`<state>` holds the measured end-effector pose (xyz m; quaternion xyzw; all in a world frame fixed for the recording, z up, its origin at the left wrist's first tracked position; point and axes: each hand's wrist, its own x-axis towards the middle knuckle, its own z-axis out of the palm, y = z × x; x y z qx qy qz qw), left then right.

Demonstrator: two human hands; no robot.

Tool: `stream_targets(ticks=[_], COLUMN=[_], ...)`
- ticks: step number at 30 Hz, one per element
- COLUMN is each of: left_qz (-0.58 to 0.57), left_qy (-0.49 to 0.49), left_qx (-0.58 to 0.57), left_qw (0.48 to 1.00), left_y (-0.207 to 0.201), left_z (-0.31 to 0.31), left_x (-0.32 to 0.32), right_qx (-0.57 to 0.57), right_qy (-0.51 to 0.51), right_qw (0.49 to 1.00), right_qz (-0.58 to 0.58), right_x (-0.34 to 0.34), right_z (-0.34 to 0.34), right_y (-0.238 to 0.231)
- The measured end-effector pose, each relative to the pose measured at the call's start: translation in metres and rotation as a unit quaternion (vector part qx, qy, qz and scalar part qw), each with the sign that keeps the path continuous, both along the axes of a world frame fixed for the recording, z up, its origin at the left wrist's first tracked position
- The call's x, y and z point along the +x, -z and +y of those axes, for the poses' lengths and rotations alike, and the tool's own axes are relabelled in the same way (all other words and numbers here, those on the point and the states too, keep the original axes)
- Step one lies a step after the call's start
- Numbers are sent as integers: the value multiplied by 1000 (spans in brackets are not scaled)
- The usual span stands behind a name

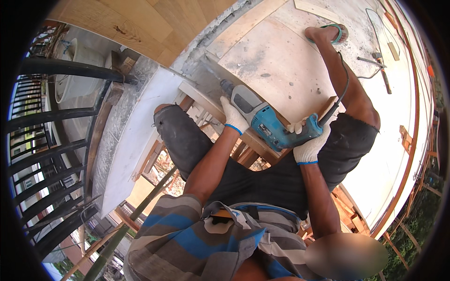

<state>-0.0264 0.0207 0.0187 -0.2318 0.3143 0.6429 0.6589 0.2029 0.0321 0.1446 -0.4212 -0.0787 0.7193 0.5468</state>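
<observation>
Power drill: blue and grey body [267,124], held above the timber framing [253,140] between the person's knees, nose pointing up and to the left.
Left grip: white-gloved [234,116], closed about the front housing just behind the chuck [228,87]; some fingers hidden beneath.
Right grip: white-gloved [311,143], wrapped around the rear handle; fingertips show on the far side.
Bit: extends from the chuck toward the grey, rough concrete edge [194,58] beside the wood-plank surface [126,23]; contact at the tip cannot be determined.
Cord: black [346,86], leaves the rear handle and loops over by the right leg.
Pale panel: grey dust and small fragments scattered on it [272,56]; the sandalled right foot [328,33] rests there.
Hammer: lies on the pale surface at right [386,80], well apart from both grips.
Railing: black metal bars [56,117] at far left.
</observation>
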Motion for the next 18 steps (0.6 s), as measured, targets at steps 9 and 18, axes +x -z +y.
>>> stream_targets(ticks=[9,18], left_qz=[2,9], left_qy=[8,11], left_qx=[-2,-2], left_qw=[1000,1000], left_y=[-3,-9], left_z=[-1,1], left_x=[-1,0], right_qx=[-7,1], right_qy=[4,-5], right_qw=[1000,1000], right_qz=[1,2], right_x=[-2,2], right_z=[0,2], right_y=[-2,-1])
